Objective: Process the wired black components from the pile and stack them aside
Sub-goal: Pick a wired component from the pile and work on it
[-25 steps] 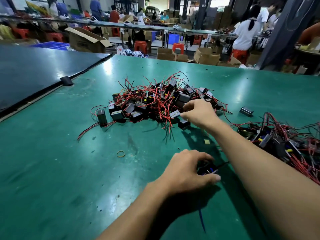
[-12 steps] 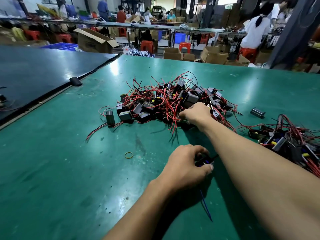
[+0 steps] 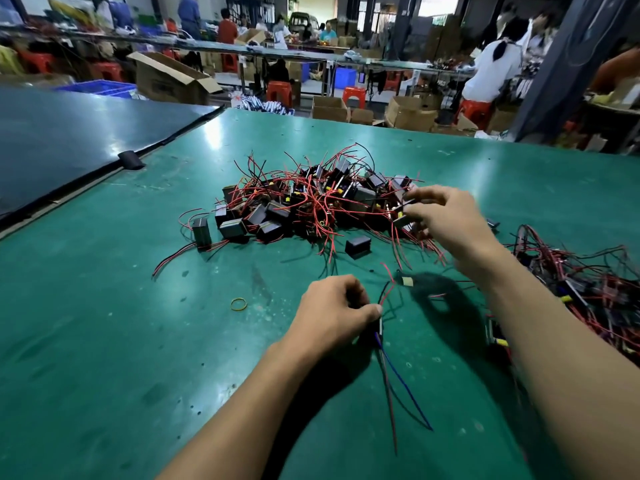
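Pinching a black component (image 3: pixel 403 218) between thumb and fingertips (image 3: pixel 424 196), the right hand (image 3: pixel 450 225) holds it over the right edge of the pile (image 3: pixel 301 206). Red leads hang below it toward the table. The left hand (image 3: pixel 330 315) has its fingers curled tight into a fist round a bunch of wires (image 3: pixel 388 393), with the thumb pressed along the top. Red, black and blue strands trail from under the fist toward the viewer, and short red and black ends stick up past the thumb. Whether a component body sits inside that fist cannot be seen. This hand is nearer the viewer than the pile and apart from the right hand.

The pile is a tangle of black blocks and red wires in the middle of the green table (image 3: pixel 104 341). One loose block (image 3: pixel 358 246) lies just in front of it, and a small yellowish scrap (image 3: pixel 408 280) lies between the two hands. A rubber band (image 3: pixel 239 304) lies left of the left hand. Beyond the right forearm, at the right edge, spreads a second heap (image 3: pixel 588 299) of wired parts. A dark table (image 3: pixel 69 140) adjoins on the left, with a black clip (image 3: pixel 130 160) at the seam. Behind stand cardboard boxes (image 3: pixel 166 81), red stools (image 3: pixel 278 91) and blurred people at benches.
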Demonstrator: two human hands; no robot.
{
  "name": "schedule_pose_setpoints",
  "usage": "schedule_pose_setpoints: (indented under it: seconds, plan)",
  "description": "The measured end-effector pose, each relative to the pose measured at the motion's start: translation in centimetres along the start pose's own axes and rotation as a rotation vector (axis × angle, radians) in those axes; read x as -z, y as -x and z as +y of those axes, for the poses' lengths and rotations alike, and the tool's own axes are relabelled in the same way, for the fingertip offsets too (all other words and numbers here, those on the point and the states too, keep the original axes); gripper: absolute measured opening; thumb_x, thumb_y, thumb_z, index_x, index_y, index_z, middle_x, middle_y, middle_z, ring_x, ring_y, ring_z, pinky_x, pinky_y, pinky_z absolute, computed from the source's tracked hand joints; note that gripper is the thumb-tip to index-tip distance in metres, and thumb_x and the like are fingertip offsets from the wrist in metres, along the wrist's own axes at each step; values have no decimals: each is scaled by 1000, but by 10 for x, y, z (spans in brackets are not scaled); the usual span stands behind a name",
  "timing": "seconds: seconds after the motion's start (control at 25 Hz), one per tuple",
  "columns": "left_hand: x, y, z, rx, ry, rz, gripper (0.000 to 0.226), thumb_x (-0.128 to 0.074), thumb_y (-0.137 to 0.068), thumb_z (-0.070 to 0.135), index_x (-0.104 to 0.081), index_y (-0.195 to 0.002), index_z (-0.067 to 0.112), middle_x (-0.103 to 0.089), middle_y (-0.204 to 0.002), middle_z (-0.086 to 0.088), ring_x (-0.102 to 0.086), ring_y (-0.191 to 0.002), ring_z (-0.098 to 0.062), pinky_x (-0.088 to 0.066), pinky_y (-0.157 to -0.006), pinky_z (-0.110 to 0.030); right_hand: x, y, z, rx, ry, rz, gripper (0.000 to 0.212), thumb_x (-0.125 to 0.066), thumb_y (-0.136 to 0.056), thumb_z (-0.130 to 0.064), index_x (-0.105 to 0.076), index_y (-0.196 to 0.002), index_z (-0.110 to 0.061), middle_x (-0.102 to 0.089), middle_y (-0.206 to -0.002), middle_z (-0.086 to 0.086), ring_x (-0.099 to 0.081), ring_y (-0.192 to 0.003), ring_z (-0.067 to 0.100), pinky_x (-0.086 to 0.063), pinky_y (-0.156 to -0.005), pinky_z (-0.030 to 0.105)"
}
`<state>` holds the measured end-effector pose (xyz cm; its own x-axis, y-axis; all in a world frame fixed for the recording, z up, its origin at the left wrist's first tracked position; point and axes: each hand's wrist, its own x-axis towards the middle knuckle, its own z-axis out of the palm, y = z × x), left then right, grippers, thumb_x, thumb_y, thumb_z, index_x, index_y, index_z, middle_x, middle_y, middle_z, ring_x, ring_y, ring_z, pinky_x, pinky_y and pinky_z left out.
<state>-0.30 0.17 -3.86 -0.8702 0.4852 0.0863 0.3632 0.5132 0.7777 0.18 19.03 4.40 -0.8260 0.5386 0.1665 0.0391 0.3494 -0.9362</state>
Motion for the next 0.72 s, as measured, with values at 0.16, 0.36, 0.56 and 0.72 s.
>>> schedule_pose_setpoints:
  seconds: [0.16,0.36,0.56,0.72]
  plan:
    - [7,-1,0,-11,-3,-33,22,-78,-78,37,-71,-94,24,-71,-82,8,-63,-78,-7,-48,-74,-21,39,36,19,-1,-166,-45,18,-67,-89,2,-71,-96,-15,-70,-83,4,-64,-62,12,-55,-58,23]
    - [16,0,1,-24,14,-150,27,-72,-85,22,-72,-111,31,-74,-94,10,-67,-89,-11,-47,-81,-18,47,65,54,-165,-125,-159,18,-62,-94,0,-72,-104,-12,-72,-81,5,-58,-58,13,-45,-48,23]
    - [19,2,0,-17,117,-207,21,-68,-84,7,-74,-91,26,-72,-75,14,-69,-75,-12,-54,-77,-26,32,80,71,-146,322,-215,12,-70,-90,-13,-78,-99,-17,-75,-84,-5,-61,-66,7,-47,-64,22]
    - [15,3,2,-20,162,-247,13,-70,-83,11,-73,-88,23,-75,-83,0,-68,-76,-14,-55,-81,-33,24,92,72,-28,438,-100,17,-73,-88,-21,-77,-104,-21,-75,-98,-6,-67,-88,5,-48,-85,21]
